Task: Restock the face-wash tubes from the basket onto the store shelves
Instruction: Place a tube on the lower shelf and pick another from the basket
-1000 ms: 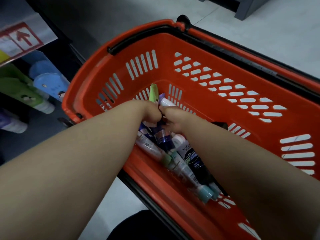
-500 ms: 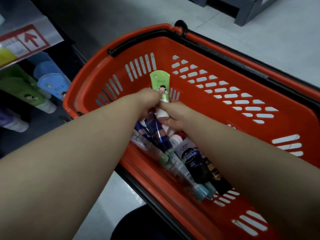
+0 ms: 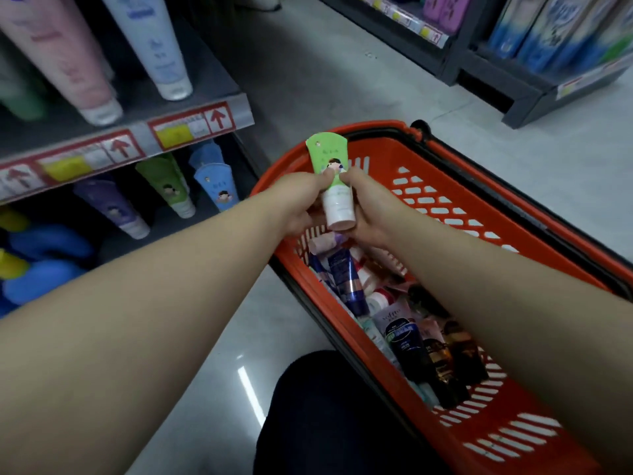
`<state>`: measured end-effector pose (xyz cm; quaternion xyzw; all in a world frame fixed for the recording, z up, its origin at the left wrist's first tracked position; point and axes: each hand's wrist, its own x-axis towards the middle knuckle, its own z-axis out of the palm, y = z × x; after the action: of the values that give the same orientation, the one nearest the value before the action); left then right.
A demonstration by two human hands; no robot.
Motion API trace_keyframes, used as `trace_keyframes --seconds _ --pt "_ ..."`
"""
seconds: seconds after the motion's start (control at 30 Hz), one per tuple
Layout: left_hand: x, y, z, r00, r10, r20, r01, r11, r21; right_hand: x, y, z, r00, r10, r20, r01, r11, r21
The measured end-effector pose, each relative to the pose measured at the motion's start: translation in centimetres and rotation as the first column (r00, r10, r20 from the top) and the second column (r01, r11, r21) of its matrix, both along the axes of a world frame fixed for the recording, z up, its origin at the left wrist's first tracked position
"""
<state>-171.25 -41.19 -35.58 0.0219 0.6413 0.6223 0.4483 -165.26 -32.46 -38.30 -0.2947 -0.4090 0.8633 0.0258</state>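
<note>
**Green tube held in 2 hands over the basket**

Both hands grasp 1 green face-wash tube (image 3: 331, 173) just above the 10 o'clock end of the orange basket (image 3: 479, 214). The left hand (image 3: 298, 200) pinches it from the 9 o'clock side, thumb on the printed cartoon figure. The right hand (image 3: 368, 207) curls round it from the 3 o'clock side. The tube stands nearly upright, with its flat crimped end at 12 o'clock and its white cap at 6 o'clock, clear of the basket's contents.

Below the hands, more tubes lie heaped in the basket, among them a dark blue tube (image 3: 346, 279) and a black tube (image 3: 407, 341) toward 5 o'clock.

At 9 o'clock from the hands, the lower shelf holds a matching green tube (image 3: 169, 188) between a purple tube (image 3: 109, 204) and a blue tube (image 3: 214, 181). Above them runs a price strip (image 3: 137, 145) with red arrows. On the shelf over it, at 11 o'clock, stand a pink tube (image 3: 65, 56) and a white tube (image 3: 154, 39). The basket sits on the pale floor (image 3: 342, 80).
</note>
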Motion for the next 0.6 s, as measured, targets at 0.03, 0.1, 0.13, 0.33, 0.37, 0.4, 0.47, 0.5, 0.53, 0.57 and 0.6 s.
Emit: trace_keyframes --seconds 0.03,0.1,0.13,0.33,0.37,0.4,0.47,0.5,0.53,0.57,0.6 --pt "-0.2 -0.9 0.7 1.000 0.015 -0.022 -0.014 1.000 0.024 -0.4 -0.6 1.0 0.999 0.033 -0.040 -0.034 0.999 -0.001" --pt "-0.7 -2.9 2.0 0.995 0.072 -0.072 -0.067 0.996 0.061 -1.4 -1.9 2.6 0.990 0.099 -0.105 -0.097 0.995 0.020" --pt "-1.0 -3.9 2.6 0.991 0.098 -0.094 -0.091 0.993 0.076 -2.0 -2.6 3.4 0.985 0.120 -0.121 -0.116 0.992 0.041" --pt "-2.7 -10.8 6.6 0.953 0.268 -0.139 -0.247 0.957 0.152 -5.3 -8.0 7.6 0.956 0.276 -0.103 -0.251 0.946 0.205" --pt "-3.1 -12.1 7.0 0.946 0.284 -0.155 -0.259 0.952 0.160 -5.8 -9.0 8.2 0.948 0.306 -0.090 -0.277 0.931 0.237" --pt "-3.4 -13.4 7.5 0.940 0.298 -0.167 -0.270 0.947 0.171 -6.4 -10.1 8.7 0.942 0.329 -0.073 -0.299 0.916 0.269" --pt "-4.0 -15.9 8.4 0.920 0.349 -0.179 -0.316 0.930 0.189 -7.4 -12.3 9.8 0.929 0.366 -0.054 -0.328 0.882 0.337" --pt "-4.3 -17.2 8.8 0.902 0.389 -0.189 -0.353 0.914 0.199 -7.9 -13.4 10.3 0.923 0.380 -0.059 -0.335 0.869 0.364" --pt "-4.6 -18.5 9.1 0.877 0.435 -0.204 -0.394 0.894 0.212 -8.3 -14.5 10.9 0.916 0.395 -0.076 -0.339 0.859 0.383" --pt "-5.1 -19.7 9.3 0.849 0.476 -0.230 -0.429 0.875 0.225 -8.8 -15.6 11.3 0.905 0.414 -0.101 -0.343 0.848 0.404" --pt "-5.6 -20.8 9.6 0.820 0.509 -0.261 -0.456 0.857 0.240 -9.3 -16.6 11.8 0.895 0.429 -0.122 -0.343 0.837 0.426"
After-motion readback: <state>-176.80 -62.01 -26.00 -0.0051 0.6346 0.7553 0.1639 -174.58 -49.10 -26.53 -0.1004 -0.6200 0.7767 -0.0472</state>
